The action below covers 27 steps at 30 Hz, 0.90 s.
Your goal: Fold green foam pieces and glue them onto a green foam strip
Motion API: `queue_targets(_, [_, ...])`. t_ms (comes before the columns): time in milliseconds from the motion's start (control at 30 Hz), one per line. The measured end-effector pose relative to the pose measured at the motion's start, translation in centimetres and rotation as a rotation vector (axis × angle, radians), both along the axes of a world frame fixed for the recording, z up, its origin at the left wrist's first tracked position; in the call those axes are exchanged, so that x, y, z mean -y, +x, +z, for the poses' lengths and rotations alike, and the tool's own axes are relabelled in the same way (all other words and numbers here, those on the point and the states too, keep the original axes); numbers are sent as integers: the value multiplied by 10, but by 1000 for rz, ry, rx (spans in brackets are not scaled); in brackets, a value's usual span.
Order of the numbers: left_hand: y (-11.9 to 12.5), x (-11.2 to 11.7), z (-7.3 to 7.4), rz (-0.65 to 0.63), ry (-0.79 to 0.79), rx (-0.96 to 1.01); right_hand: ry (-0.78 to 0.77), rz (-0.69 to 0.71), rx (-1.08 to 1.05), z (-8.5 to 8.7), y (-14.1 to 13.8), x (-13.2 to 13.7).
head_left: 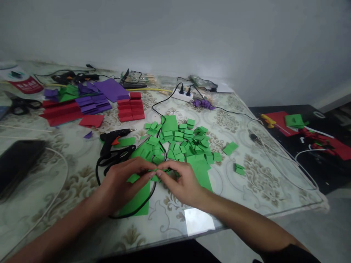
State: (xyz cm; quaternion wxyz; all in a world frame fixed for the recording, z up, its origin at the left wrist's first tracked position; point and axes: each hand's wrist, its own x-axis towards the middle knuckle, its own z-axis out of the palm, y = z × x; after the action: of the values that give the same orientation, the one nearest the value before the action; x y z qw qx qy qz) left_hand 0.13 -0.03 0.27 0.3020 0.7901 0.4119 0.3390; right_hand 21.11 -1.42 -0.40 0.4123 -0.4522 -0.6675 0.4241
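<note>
I am pinching a small, thin green paper piece (pixel 155 170) between the bare left hand (pixel 116 180) and bare right hand (pixel 185 184), each grip closing thumb and fingertip on it, above the pale, floral-patterned bench (pixel 233 195). I am judging it light, pliable and easily creased, so its edges are suiting a gentle hold. Fingers are hiding its full shape.

Floral tbl (pixel 260 186), grn paper pcs (pixel 189 142), red paper (pixel 138 113), wht pwr strip (pixel 182 95)
</note>
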Motion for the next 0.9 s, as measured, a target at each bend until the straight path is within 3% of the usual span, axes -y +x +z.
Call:
queue_targets(233, [-4,-5,6,-118,-60,-78,-321,52,-278,-6,-1,-9])
queue_targets(533, [-9,-7,-7,-121,-73,-109,-624,99,-491,-3,1,-14])
queue_targets(900, [-9,-6,-11,-114,-89,-103,-685,68,-461,-1,4,-15])
